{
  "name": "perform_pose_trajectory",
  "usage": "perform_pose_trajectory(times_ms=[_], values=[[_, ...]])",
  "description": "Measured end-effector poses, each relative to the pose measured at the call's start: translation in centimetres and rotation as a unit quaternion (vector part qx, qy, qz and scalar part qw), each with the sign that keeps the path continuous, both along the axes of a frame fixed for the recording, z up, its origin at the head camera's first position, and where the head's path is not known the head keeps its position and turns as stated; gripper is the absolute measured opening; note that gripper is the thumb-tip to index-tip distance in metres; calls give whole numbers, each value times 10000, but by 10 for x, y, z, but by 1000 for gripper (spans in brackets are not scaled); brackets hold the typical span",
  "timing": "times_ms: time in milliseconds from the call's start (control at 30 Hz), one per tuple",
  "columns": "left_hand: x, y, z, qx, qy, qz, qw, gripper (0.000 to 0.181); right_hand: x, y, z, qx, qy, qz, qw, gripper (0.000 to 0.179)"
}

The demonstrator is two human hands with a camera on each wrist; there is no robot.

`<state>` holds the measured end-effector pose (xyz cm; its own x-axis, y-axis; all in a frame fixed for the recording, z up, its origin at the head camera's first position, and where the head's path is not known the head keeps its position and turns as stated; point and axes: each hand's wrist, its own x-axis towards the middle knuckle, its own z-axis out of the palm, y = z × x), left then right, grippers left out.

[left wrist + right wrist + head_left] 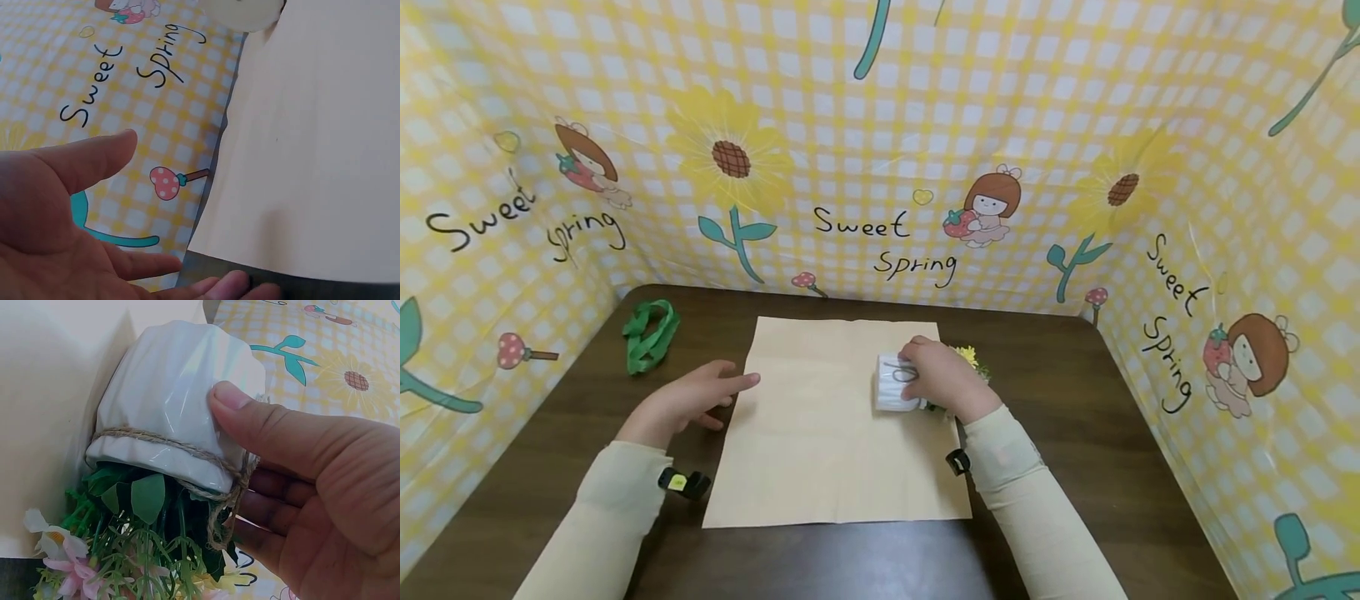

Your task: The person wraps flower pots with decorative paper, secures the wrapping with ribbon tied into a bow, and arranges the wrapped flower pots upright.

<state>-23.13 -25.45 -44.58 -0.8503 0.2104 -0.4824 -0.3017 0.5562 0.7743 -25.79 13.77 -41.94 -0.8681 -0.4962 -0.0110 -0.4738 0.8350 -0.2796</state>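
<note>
A sheet of tan paper [820,442] lies flat on the dark table. My right hand [943,375] grips a white ribbed vase [891,385], tipped on its side over the right part of the paper. In the right wrist view the thumb presses the wall of the vase [181,381], and a twine cord [169,445] circles it near the rim. Green leaves and pink, white and yellow artificial flowers [81,572] come out of its mouth. At the paper's left edge is my left hand [688,396], fingers spread and holding nothing, index fingertip over the sheet.
A loosely looped green ribbon [651,335] lies at the table's back left. Yellow checked cloth [865,142] with cartoon prints stands around the back and both sides of the dark wooden table [1052,375].
</note>
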Motion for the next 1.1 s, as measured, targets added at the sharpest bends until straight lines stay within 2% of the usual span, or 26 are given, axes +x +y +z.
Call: perform_pose_trajectory(times_ms=[167, 300, 400, 500, 567, 633, 733, 833, 967, 1100], values=[[-2, -7, -6, 913, -328, 480, 9941, 113, 1, -1, 2, -83, -63, 5, 9999, 52], [-6, -13, -12, 1370, -495, 781, 9862, 107, 1, -1, 3, -107, -114, 17, 9999, 52], [-9, -18, -16, 1723, -564, 997, 9784, 95, 1, -1, 4, -136, -130, 27, 9998, 52], [-11, -22, -19, 2036, -760, 1157, 9692, 64, 2, 0, 5, -164, -131, 27, 9998, 52], [-12, -23, -19, 1925, -894, 1158, 9703, 43, 2, 0, 5, -188, -124, 35, 9997, 52], [-11, -23, -18, 1500, -922, 1048, 9788, 39, 2, 0, 5, -206, -113, 53, 9997, 52], [-8, -20, -15, 558, -681, 736, 9934, 52, 2, 1, 5, -205, -61, 77, 9997, 52], [-3, -17, -12, 7, -448, 476, 9979, 74, 2, 2, 5, -201, -29, 60, 9998, 52], [2, -13, -9, 134, -374, 342, 9986, 87, 2, 2, 5, -214, -54, 73, 9997, 52], [5, -11, -9, 721, -408, 612, 9947, 89, 3, 0, 4, -205, -56, 84, 9997, 52]])
